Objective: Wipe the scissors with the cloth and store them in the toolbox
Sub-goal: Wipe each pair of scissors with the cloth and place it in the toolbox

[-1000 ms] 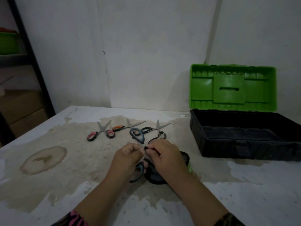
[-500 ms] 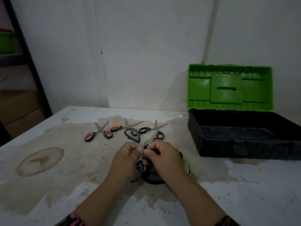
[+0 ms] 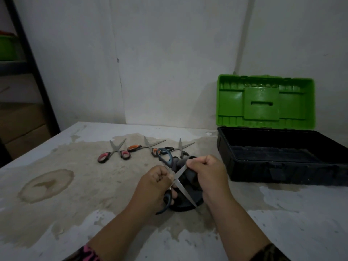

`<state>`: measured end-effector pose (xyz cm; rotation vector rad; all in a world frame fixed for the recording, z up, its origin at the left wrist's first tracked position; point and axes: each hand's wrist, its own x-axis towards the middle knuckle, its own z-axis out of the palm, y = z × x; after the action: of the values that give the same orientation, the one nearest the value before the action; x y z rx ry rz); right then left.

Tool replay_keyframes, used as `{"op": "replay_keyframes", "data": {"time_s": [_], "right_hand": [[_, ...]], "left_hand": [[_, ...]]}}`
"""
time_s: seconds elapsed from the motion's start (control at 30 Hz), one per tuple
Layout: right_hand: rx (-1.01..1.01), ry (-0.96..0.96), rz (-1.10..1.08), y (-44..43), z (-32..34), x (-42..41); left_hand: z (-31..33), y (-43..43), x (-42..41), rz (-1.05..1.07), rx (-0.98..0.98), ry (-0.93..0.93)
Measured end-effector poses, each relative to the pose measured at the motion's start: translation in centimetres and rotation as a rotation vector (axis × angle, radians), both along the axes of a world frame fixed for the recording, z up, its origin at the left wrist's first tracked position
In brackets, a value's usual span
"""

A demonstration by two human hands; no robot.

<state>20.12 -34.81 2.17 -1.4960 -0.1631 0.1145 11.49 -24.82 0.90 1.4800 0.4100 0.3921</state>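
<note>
**Open scissors gripped over the cloth, toolbox waiting with its lid up**

While the left hand (image 3: 156, 182) clenches around the pivot and lower handle of the dark-handled scissors (image 3: 176, 182), the right hand (image 3: 208, 173) closes on the dark cloth (image 3: 188, 187), bunched around the upper blade. These scissors are spread open in an X: one handle loop stands above the left hand, the other hangs below it, and the free blade points down toward the person, over the cloth that pools on the table (image 3: 56, 213) between the wrists.

Farther back on the stained tabletop lie three more pairs, blades open and pointing away: the pink-handled scissors (image 3: 114, 154) on the left, the orange-handled scissors (image 3: 146, 146) in the middle, and the black-handled scissors (image 3: 178, 148) just behind the raised handle loop.

To the right stands the toolbox (image 3: 278, 162), well apart from the hands, its green lid (image 3: 265, 102) upright against the wall and its black tray dark inside.
</note>
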Motion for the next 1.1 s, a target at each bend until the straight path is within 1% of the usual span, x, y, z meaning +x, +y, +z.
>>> {"op": "replay_keyframes", "data": {"time_s": [0.1, 0.13, 0.17, 0.23, 0.3, 0.33, 0.37, 0.43, 0.53, 0.6, 0.8, 0.97, 1.1], "right_hand": [[0.083, 0.022, -0.112, -1.1, 0.0, 1.5], [0.097, 0.034, -0.088, -1.7, 0.1, 2.0], [0.092, 0.049, 0.003, -2.1, 0.1, 2.2], [0.008, 0.038, 0.292, -2.3, -0.1, 1.7], [-0.123, -0.064, 0.514, -1.6, -0.3, 0.5], [-0.170, -0.125, 0.558, -1.1, -0.4, -0.2], [-0.201, -0.171, 0.561, -0.7, -0.5, -0.7], [-0.236, -0.231, 0.498, 0.1, -0.7, -1.3], [-0.319, -0.294, 0.402, 0.5, -0.9, -1.6], [-0.365, -0.318, 0.390, 0.7, -0.6, -1.8], [-0.414, -0.314, 0.422, 0.8, 0.0, -1.4], [-0.385, -0.281, 0.466, 0.4, -0.2, -1.1], [-0.397, -0.274, 0.520, -0.3, -0.1, -0.9]], "left_hand": [[0.3, 0.2, -0.3, 0.000, 0.015, -0.028], [0.4, 0.4, -0.5, 0.021, 0.030, -0.046], [0.6, 0.6, -0.6, 0.053, 0.046, -0.067], [0.7, 1.0, -0.7, 0.127, 0.056, -0.094], [0.5, 1.4, -0.5, 0.166, 0.056, -0.097], [0.3, 1.4, -0.4, 0.175, 0.070, -0.089], [0.1, 1.4, -0.3, 0.175, 0.081, -0.083], [-0.2, 1.3, -0.1, 0.160, 0.075, -0.073], [-0.3, 1.2, 0.0, 0.146, 0.113, -0.051], [-0.4, 1.4, 0.1, 0.162, 0.135, -0.033], [-0.5, 2.1, 0.3, 0.180, 0.128, 0.016], [-0.5, 2.2, 0.3, 0.168, 0.027, 0.018], [-0.1, 2.6, 0.2, 0.244, -0.068, -0.019]]}}
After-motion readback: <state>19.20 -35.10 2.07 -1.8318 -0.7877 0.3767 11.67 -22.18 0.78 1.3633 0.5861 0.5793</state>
